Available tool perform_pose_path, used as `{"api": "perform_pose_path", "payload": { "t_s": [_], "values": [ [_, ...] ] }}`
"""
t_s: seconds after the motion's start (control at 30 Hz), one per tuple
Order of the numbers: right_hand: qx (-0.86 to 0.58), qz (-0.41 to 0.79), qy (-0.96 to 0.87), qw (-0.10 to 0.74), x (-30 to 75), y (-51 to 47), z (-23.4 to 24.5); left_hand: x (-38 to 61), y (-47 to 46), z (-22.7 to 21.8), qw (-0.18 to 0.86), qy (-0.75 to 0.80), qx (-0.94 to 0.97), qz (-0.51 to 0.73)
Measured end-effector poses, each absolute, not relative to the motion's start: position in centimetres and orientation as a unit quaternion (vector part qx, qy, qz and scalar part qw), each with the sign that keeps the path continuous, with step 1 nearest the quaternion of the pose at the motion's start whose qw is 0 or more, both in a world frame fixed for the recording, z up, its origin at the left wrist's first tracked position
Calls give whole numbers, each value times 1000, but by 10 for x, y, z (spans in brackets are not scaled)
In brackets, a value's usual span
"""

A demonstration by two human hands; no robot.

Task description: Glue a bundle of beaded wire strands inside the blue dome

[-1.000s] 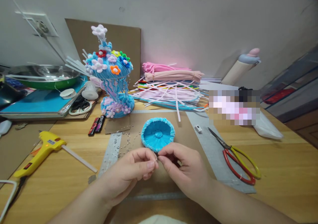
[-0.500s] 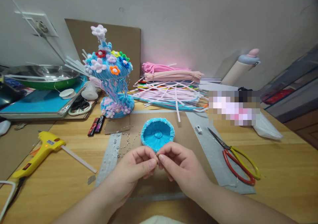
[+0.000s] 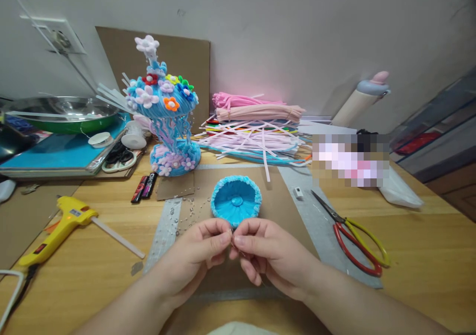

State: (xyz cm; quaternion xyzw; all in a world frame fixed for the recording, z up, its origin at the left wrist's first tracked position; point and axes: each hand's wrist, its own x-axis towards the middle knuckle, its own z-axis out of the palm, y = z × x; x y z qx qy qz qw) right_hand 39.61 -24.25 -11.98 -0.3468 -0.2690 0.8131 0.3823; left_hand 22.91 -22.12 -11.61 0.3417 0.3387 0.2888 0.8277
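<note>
Close together at the middle, my left hand (image 3: 210,243) and my right hand (image 3: 262,248) are pinched, thumb against forefinger, their fingertips almost meeting. Something tiny and thin, perhaps a strand, shows at the fingertips, too small to name. Just beyond them a blue fuzzy bowl-like piece (image 3: 236,202), its hollow side facing me and a small disc in its centre, rests on the brown cardboard (image 3: 290,226). The fingers overlap its lower edge in view; whether they touch it I cannot tell. Clear beads (image 3: 191,210) lie scattered left of the bowl-like piece.
A yellow glue gun (image 3: 59,231) lies at left, scissors (image 3: 353,233) at right. Behind stand a flower-covered blue pipe-cleaner model (image 3: 163,102) and piled pipe cleaners (image 3: 256,139). Two small batteries (image 3: 144,188), a spool (image 3: 134,136) and a metal bowl (image 3: 63,122) are at left.
Both hands have shifted very slightly left. My right hand has turned a little, its lower fingers now loosened and hanging further down. The bowl-like piece has stayed put.
</note>
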Motion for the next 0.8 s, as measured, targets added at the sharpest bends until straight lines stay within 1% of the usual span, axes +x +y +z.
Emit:
{"api": "perform_pose_path", "payload": {
  "t_s": [0.17, 0.47, 0.57, 0.8],
  "values": [
    [-331, 832, -251, 368, 394, -244, -121, 231, -223, -116, 843, 320, 329, 280],
    [-332, 825, -267, 371, 395, -246, -119, 229, -224, -115, 809, 343, 370, 301],
    [-328, 829, -264, 369, 395, -246, -119, 230, -223, -116, 797, 338, 379, 325],
    [-326, 825, -255, 385, 390, -248, -120, 232, -225, -120, 811, 326, 333, 354]
  ]
}}
